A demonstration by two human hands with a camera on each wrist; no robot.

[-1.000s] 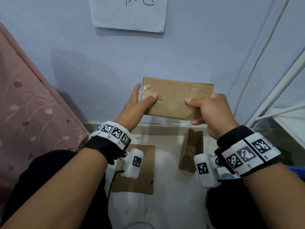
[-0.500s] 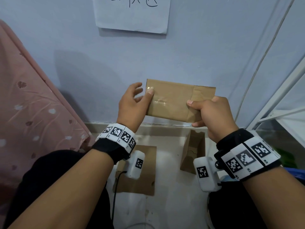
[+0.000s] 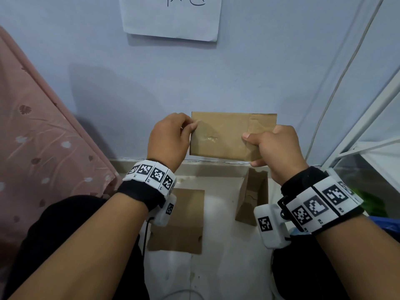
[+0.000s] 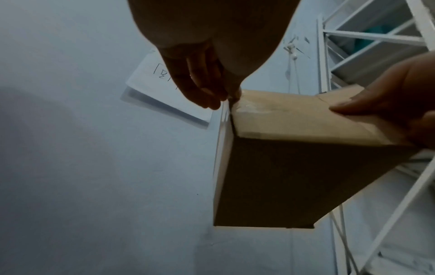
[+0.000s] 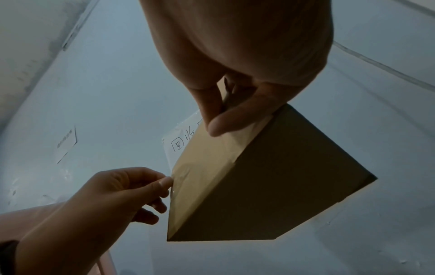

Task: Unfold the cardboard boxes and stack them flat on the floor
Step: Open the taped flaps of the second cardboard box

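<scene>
I am holding one taped cardboard box (image 3: 225,135) up in front of the wall (image 3: 238,72), one hand at each end.

My right hand (image 3: 277,148) is gripping the box's right end, thumb pressed on the near face and fingers curled behind. My left hand (image 3: 168,137) is pinching at the clear tape (image 4: 256,106) on the box's upper left corner with thumb and fingertips. Below on the floor (image 3: 220,245) I am counting two more cardboard pieces: one flattened sheet (image 3: 184,221) lying under my left wrist and one box standing upright (image 3: 253,198) by my right wrist, well apart. One sheet of paper (image 3: 173,16) is hanging on the wall above.
</scene>
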